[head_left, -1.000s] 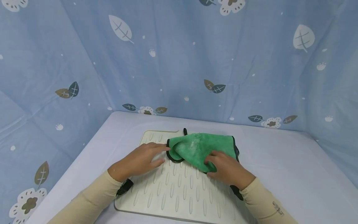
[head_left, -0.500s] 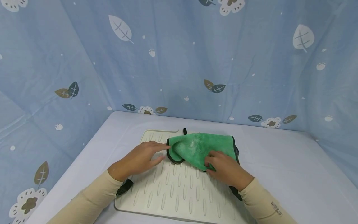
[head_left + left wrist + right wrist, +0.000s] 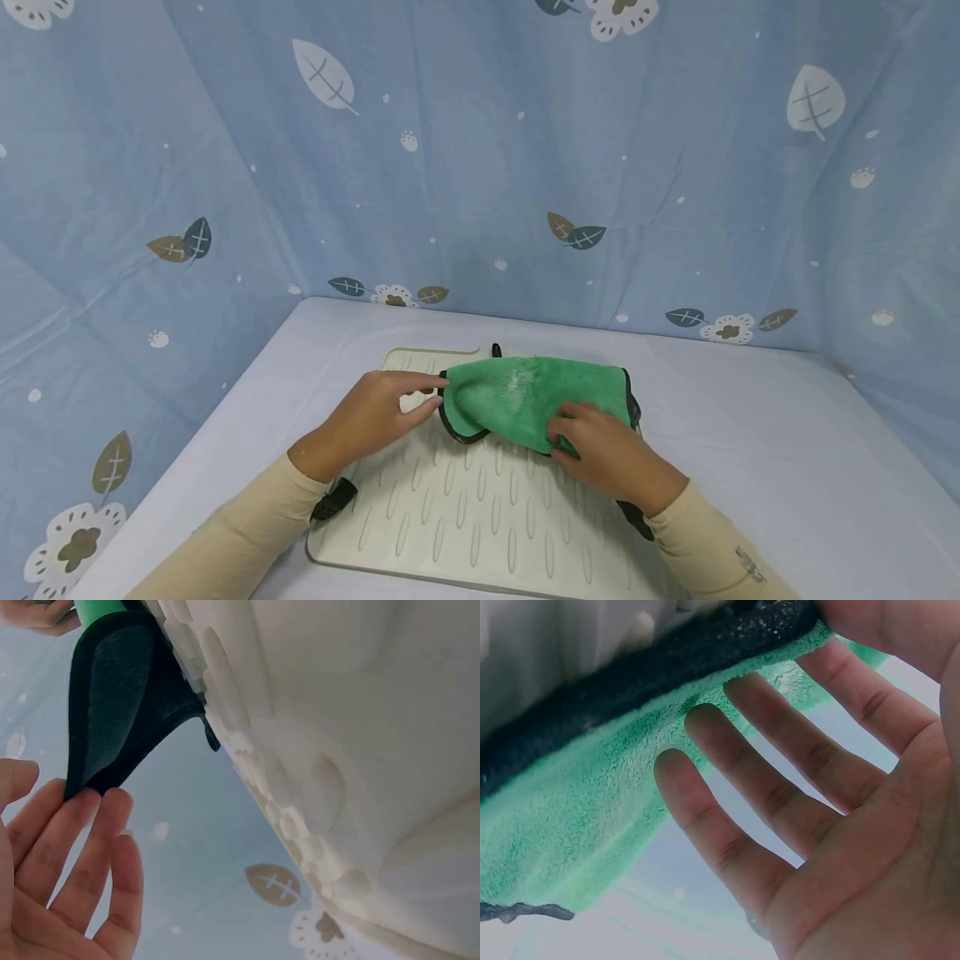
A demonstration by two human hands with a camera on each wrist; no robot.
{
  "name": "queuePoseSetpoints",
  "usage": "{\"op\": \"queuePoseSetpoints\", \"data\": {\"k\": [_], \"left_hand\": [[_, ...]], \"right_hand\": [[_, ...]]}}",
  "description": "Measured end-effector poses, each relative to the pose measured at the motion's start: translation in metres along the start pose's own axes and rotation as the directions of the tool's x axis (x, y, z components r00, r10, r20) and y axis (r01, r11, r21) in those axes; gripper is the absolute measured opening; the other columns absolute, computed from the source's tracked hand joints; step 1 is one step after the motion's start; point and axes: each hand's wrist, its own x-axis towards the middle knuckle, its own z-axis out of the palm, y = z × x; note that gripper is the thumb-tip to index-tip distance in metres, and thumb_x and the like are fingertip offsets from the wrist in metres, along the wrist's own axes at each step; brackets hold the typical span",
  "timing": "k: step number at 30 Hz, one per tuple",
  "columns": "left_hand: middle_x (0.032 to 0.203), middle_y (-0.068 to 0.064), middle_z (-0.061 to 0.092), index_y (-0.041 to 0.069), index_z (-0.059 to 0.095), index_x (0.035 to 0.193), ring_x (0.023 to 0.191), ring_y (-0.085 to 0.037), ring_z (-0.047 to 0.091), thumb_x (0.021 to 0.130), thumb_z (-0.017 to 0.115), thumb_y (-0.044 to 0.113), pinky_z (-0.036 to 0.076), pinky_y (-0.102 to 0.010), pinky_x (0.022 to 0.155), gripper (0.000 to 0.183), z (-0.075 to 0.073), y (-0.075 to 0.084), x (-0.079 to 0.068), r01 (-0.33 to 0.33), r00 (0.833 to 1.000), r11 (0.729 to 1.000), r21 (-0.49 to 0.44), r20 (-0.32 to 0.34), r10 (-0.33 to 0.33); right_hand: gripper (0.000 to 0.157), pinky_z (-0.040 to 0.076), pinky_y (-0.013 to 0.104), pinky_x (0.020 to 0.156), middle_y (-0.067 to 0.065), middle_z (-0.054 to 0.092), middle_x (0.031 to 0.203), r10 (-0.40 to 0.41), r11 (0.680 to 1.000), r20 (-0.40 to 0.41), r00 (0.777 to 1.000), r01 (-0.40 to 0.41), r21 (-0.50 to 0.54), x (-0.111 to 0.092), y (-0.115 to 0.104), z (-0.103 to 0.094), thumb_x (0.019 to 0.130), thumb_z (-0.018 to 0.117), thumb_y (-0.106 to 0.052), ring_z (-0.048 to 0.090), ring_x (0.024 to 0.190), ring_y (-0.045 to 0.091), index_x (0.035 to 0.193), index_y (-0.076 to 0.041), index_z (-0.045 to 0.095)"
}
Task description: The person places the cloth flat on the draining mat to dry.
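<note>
A plush green cloth (image 3: pixel 517 400) with black edging lies bunched on the upper part of an off-white ridged mat (image 3: pixel 450 517). My left hand (image 3: pixel 375 412) touches the cloth's left corner with its fingertips, the thumb standing apart from them. In the left wrist view the dark underside of that raised corner (image 3: pixel 120 690) reaches down to the left hand's (image 3: pixel 71 877) fingers. Close to the cloth's front edge, my right hand (image 3: pixel 607 454) pinches it between thumb and index finger. The right wrist view has the right hand's (image 3: pixel 840 802) other fingers extended along the plush.
A white-covered table (image 3: pixel 757 450) carries the mat. Blue patterned fabric (image 3: pixel 480 158) hangs around its back and sides. A small black loop (image 3: pixel 496 351) sticks out at the mat's far edge. Black straps (image 3: pixel 334 500) sit on the wrists.
The left hand has shifted slightly left and away from me, and the cloth's left corner has spread with it, flattening the fold there. The right hand stays almost still.
</note>
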Motion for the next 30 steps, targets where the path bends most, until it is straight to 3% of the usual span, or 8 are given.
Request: {"op": "queuePoseSetpoints", "data": {"k": [4,10,18,21,24,27,30], "left_hand": [[0.109,0.001,0.077,0.015,0.075,0.118,0.091,-0.016,0.074,0.089,0.076,0.020,0.058,-0.030,0.075,0.029,0.001,0.000,0.000,0.073,0.997,0.996,-0.050,0.009,-0.072],[0.119,-0.001,0.074,0.014,0.070,0.124,0.095,-0.017,0.073,0.090,0.076,0.018,0.059,-0.035,0.079,0.036,0.005,-0.001,0.000,0.139,0.985,0.987,-0.078,0.113,-0.129],[0.119,0.000,0.073,0.015,0.069,0.125,0.096,-0.013,0.071,0.091,0.074,0.015,0.057,-0.035,0.084,0.034,0.009,-0.001,-0.001,0.204,0.945,0.978,-0.048,0.270,-0.184],[0.117,0.001,0.073,0.016,0.067,0.127,0.098,-0.014,0.070,0.091,0.073,0.014,0.056,-0.035,0.085,0.036,0.009,-0.001,-0.002,0.201,0.937,0.979,-0.020,0.296,-0.187],[0.107,0.003,0.074,0.017,0.069,0.121,0.095,-0.012,0.069,0.091,0.073,0.010,0.055,-0.033,0.082,0.031,0.010,-0.001,-0.003,0.189,0.940,0.982,-0.006,0.289,-0.180],[0.097,0.004,0.074,0.016,0.071,0.112,0.090,-0.010,0.068,0.090,0.071,0.004,0.054,-0.030,0.078,0.026,0.011,-0.001,-0.002,0.170,0.955,0.985,-0.013,0.249,-0.161],[0.100,0.003,0.074,0.015,0.071,0.109,0.089,-0.010,0.068,0.091,0.069,0.001,0.054,-0.028,0.074,0.023,0.011,0.000,-0.001,0.153,0.969,0.988,-0.021,0.201,-0.146]], "right_hand": [[0.017,0.048,0.027,0.066,-0.007,0.057,0.090,-0.014,1.000,-0.008,1.000,0.014,-0.003,0.000,-0.003,-0.001,0.084,0.080,-0.015,0.051,0.080,0.008,0.085,-0.021,0.064],[0.018,0.048,0.027,0.066,-0.007,0.057,0.089,-0.027,1.000,0.008,1.000,0.027,0.010,-0.001,-0.007,0.000,0.085,0.080,-0.016,0.050,0.079,0.006,0.085,-0.022,0.063],[0.018,0.049,0.026,0.066,-0.008,0.057,0.090,-0.017,1.000,0.022,1.000,0.017,0.002,0.000,-0.007,0.003,0.084,0.081,-0.017,0.052,0.080,0.006,0.085,-0.023,0.064],[0.018,0.049,0.026,0.065,-0.008,0.058,0.090,-0.019,1.000,0.023,1.000,0.019,-0.002,-0.001,-0.008,0.004,0.084,0.081,-0.017,0.052,0.080,0.007,0.085,-0.023,0.064],[0.018,0.049,0.026,0.065,-0.008,0.058,0.090,-0.022,1.000,0.028,0.999,0.022,0.000,-0.001,-0.008,0.003,0.084,0.081,-0.017,0.052,0.080,0.007,0.085,-0.023,0.064],[0.019,0.049,0.026,0.065,-0.008,0.057,0.089,-0.019,1.000,0.035,0.999,0.018,0.006,-0.001,-0.008,0.002,0.084,0.081,-0.017,0.052,0.080,0.007,0.085,-0.023,0.063],[0.019,0.048,0.026,0.065,-0.009,0.056,0.088,-0.013,1.000,0.037,0.999,0.013,0.007,-0.001,-0.008,0.002,0.084,0.081,-0.017,0.051,0.079,0.006,0.086,-0.023,0.063]]}}
